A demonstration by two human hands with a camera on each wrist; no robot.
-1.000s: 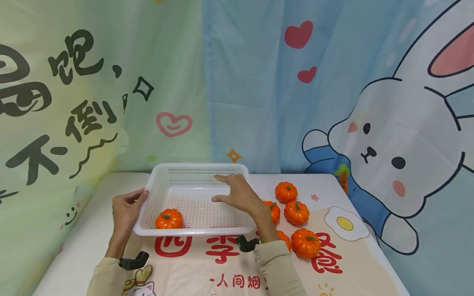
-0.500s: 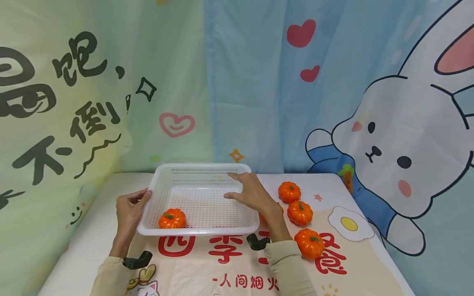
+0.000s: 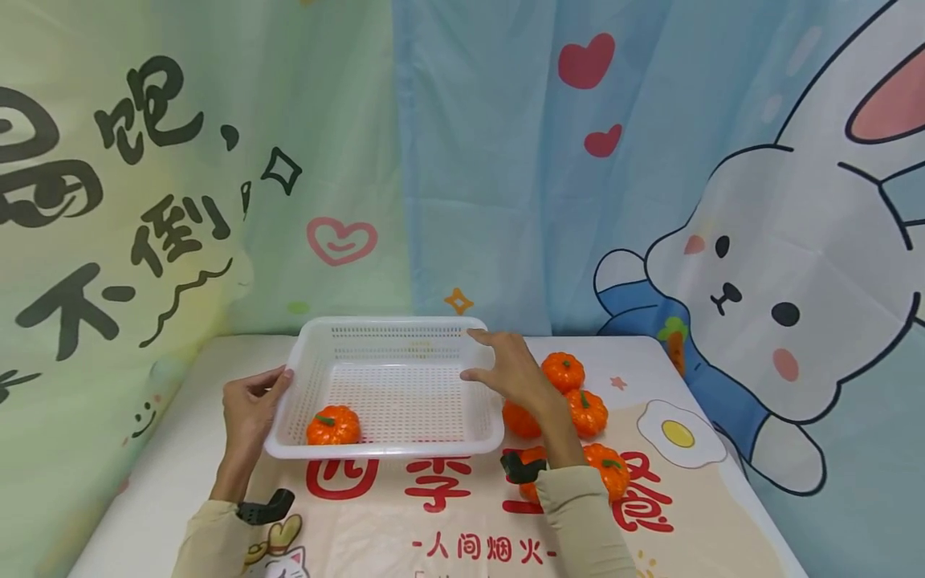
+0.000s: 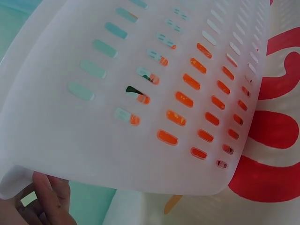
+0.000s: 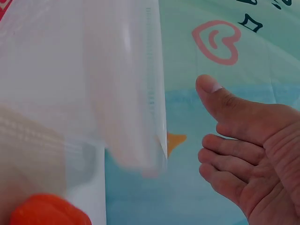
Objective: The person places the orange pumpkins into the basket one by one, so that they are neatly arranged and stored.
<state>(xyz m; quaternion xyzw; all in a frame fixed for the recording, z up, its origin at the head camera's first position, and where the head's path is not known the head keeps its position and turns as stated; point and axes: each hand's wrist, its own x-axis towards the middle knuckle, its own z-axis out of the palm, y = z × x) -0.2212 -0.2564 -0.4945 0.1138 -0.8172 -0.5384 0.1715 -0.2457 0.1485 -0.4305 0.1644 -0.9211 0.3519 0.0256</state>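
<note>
Nearest, a smooth tablecloth [image 3: 393,518] printed in red runs under a rectangular white plastic basket [image 3: 383,451] pierced with rows of small holes, and one glossy, ribbed orange pumpkin [image 3: 333,427] lies inside it at about 8 o'clock from its middle. At 9 o'clock the left hand [image 3: 249,405] pinches the basket's edge between thumb and fingers, while at 3 o'clock the right hand [image 3: 511,369] stands just beside the opposite edge, thumb and fingers spread wide. Farther out, from 3 to 4 o'clock, sit five loose pumpkins [image 3: 588,415], some partly blocked by the right forearm [image 3: 562,429], and beyond, at 12 o'clock, hangs a printed green-and-blue curtain [image 3: 473,160].
</note>
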